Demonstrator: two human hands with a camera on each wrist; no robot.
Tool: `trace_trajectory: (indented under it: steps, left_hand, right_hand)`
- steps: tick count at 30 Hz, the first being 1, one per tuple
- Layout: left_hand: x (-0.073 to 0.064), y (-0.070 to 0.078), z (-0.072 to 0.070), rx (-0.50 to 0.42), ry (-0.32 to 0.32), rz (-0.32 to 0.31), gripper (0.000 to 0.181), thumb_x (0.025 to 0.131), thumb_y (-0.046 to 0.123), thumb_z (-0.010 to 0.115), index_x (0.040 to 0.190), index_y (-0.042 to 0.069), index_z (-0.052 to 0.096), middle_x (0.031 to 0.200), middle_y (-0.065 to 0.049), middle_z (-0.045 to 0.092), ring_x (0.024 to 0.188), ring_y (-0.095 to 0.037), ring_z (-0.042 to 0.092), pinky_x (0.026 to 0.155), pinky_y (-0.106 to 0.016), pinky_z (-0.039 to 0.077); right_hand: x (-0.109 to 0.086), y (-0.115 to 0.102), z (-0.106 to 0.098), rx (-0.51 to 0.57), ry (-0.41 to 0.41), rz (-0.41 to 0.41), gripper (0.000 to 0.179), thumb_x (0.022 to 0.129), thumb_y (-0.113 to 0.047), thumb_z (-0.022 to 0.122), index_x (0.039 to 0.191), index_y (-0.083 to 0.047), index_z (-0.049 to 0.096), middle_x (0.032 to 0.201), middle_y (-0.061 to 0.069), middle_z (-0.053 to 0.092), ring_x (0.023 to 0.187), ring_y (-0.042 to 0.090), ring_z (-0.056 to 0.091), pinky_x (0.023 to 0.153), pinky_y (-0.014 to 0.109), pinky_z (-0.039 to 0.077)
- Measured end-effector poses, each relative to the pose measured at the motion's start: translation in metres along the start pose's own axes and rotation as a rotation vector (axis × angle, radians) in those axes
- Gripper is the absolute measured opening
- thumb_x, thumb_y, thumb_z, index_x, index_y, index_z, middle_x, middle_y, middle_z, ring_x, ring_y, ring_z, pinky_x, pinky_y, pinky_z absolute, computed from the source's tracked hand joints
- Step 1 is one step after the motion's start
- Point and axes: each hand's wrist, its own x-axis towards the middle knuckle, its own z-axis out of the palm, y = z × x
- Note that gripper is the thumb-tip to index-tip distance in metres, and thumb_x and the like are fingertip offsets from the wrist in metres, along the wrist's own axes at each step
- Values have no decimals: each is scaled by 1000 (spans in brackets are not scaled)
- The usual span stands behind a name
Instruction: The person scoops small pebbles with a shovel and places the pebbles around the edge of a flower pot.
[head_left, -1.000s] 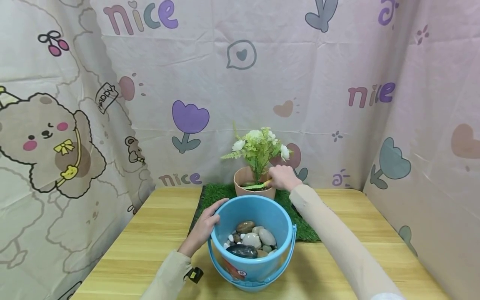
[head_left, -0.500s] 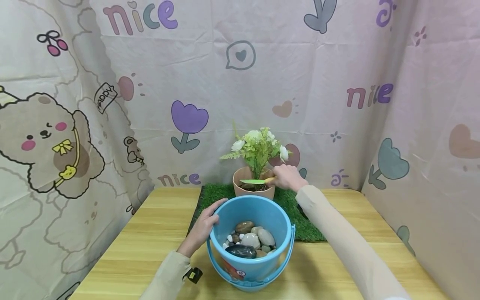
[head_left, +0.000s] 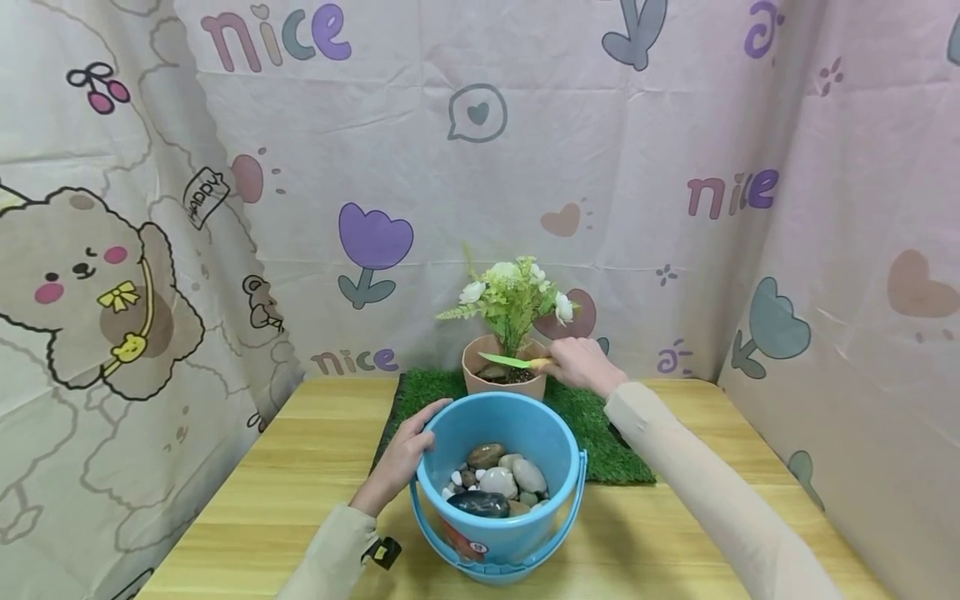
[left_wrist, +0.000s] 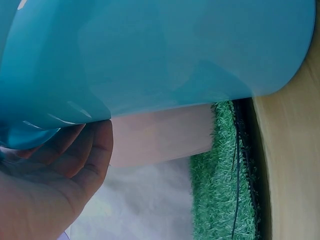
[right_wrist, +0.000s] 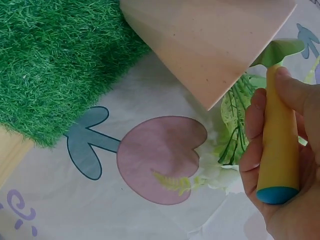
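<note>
My left hand (head_left: 397, 460) holds the rim of a light blue bucket (head_left: 525, 538) at its left side. In the left wrist view, its fingers (left_wrist: 95, 155) bend against the bucket's outer wall. Stones (head_left: 497, 483) of several sizes, white, grey, brown and black, lie in the bucket. Behind it stands a pinkish plant pot (head_left: 517, 387) with soil and a white-flowered plant (head_left: 510, 296). My right hand (head_left: 587, 365) grips the yellow handle of a hand trowel (right_wrist: 279, 137), whose green blade lies across the pot's mouth, over the soil.
A mat of artificial grass (head_left: 600, 442) lies under the pot and reaches behind the bucket. Everything stands on a light wooden table (head_left: 300, 467). Printed cloth (head_left: 480, 192) hangs behind and at both sides. The bucket's blue handle (head_left: 573, 517) hangs down at its front.
My right hand has shifted slightly to the right, and the trowel's blade has risen from low in the pot, its tip now higher. My left hand stays on the bucket's rim.
</note>
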Motion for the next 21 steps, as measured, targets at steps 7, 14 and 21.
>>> trace_trajectory:
  steps: [7,14,21]
  left_hand:
    - [-2,-1,0,-1,-3,-6,62,85,0,38,146,10,45,143,-18,51,124,-39,54,92,-54,50]
    - [-1,-1,-1,-4,-8,-4,62,85,0,39,146,12,45,143,-18,51,123,-38,54,91,-52,51]
    - [0,0,-1,-6,-11,-10,62,85,0,38,146,12,45,143,-19,51,123,-39,54,90,-52,52]
  right_hand:
    - [-12,3,3,-17,44,-27,20,94,-37,62,82,-22,67,63,-7,54,50,12,44,46,28,32]
    - [-28,3,-3,-15,93,-66,16,93,-35,64,95,-22,73,76,-8,61,56,10,48,49,28,36]
    - [-45,-1,-9,10,94,-126,24,92,-34,64,109,-21,75,86,-9,65,61,5,50,51,25,38]
